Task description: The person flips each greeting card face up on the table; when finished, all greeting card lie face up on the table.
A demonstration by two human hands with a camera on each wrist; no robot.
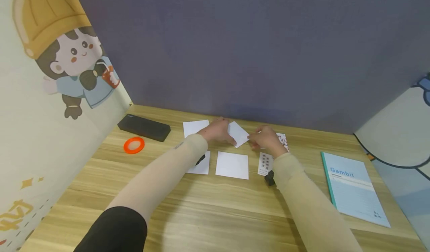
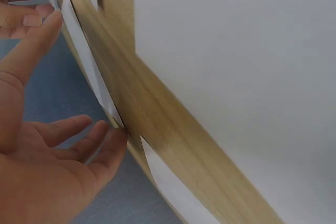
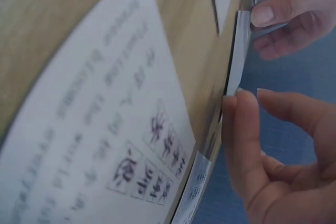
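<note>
A square white card lies turned at an angle on the wooden table, between the two hands. My left hand spans its left side, fingers and thumb spread apart and touching its edges. Fingertips of my right hand touch the card's right corner. In the right wrist view, one digit of the right hand stands clear of the others at that corner. Beneath the right hand lies a card with dark red characters, and a card with a red floral print is partly hidden behind it.
More white cards lie about: one at the back left, one at the front middle, and one partly under the left forearm. A black case and an orange tape roll are left, a Gambit notebook right. A grey partition rises behind.
</note>
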